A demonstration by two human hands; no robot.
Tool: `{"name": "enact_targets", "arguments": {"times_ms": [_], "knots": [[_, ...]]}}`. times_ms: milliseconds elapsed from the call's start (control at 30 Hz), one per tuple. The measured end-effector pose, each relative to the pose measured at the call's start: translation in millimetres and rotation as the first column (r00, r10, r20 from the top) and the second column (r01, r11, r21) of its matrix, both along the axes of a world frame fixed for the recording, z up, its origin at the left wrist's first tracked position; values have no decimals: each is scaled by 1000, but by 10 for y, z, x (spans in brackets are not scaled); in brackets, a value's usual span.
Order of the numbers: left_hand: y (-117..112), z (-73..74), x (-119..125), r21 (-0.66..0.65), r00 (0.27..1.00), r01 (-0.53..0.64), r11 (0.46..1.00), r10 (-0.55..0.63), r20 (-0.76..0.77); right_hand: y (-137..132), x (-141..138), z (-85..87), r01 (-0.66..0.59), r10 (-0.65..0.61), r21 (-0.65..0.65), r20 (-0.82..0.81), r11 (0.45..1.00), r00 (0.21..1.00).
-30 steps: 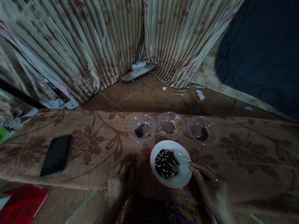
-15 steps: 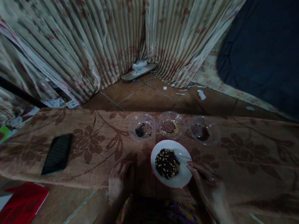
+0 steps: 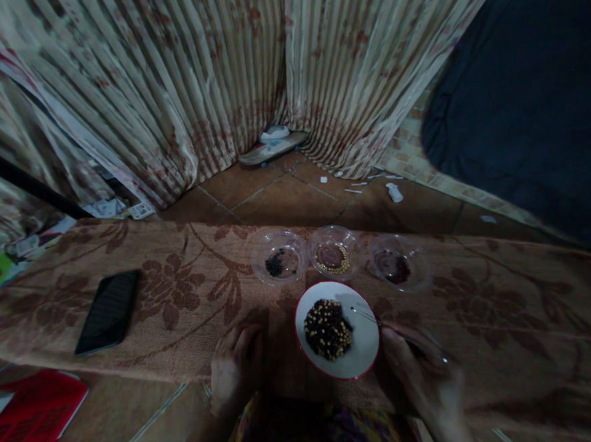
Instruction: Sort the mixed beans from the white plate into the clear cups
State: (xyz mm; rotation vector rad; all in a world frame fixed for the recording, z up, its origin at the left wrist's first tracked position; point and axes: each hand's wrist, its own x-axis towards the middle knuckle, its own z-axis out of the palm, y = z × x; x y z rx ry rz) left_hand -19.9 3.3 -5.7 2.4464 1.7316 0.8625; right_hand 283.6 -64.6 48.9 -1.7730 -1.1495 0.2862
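Note:
My right hand [image 3: 422,370] grips a pair of metal tweezers [image 3: 369,318], their tips over the right side of a white bowl with a red rim [image 3: 366,350]. A small dark speck, perhaps a bean, shows at the tips. Heaped in the left part of the bowl are mixed dark and yellow beans [image 3: 327,330]. Left of the bowl, my left hand [image 3: 234,361] rests on the cloth's near edge with its fingers curled in, apparently holding nothing. Behind the bowl stand three clear plastic cups: black beans in the left cup [image 3: 279,256], yellow in the middle cup [image 3: 335,253], dark red in the right cup [image 3: 399,262].
A phone [image 3: 108,311] lies on the patterned tablecloth [image 3: 183,348] at the left. A red printed sheet [image 3: 37,410] is on the floor below. Beyond the table are striped curtains [image 3: 216,72], a skateboard [image 3: 274,147] and white scraps on the tiles.
My right hand and the tweezers have moved right, drawing the tips away from the bean heap toward the bowl's right side. My left hand stays at the cloth's edge.

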Motion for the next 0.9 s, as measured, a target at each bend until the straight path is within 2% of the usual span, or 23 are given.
{"name": "enact_targets", "arguments": {"times_ms": [133,233,367,500,600,700,800,900], "knots": [[1,-68,-35,-29,1000,2,1000,-2,-3,93,347,102,162,-172,100,102,982,980],[5,-97,-48,-10,1000,1,1000,-1,24,226,684,144,279,-309,177,177,944,934],[14,-105,-47,20,999,4,1000,-4,35,324,895,94,292,-322,166,199,942,925],[10,-59,-23,17,999,4,1000,-4,34,218,666,34,278,-287,144,50,950,957],[4,-25,-7,8,1000,-8,1000,8,24,82,375,10,88,-86,39,-56,995,995],[4,-13,-9,5,1000,-9,1000,9,23,-3,159,-73,-72,66,-50,-118,996,991],[8,-18,-19,5,999,19,1000,-19,28,-24,63,-213,-114,111,-31,-87,993,990],[13,-39,-23,21,999,27,999,-28,36,-12,40,-316,-96,96,-23,-18,995,995]]}}
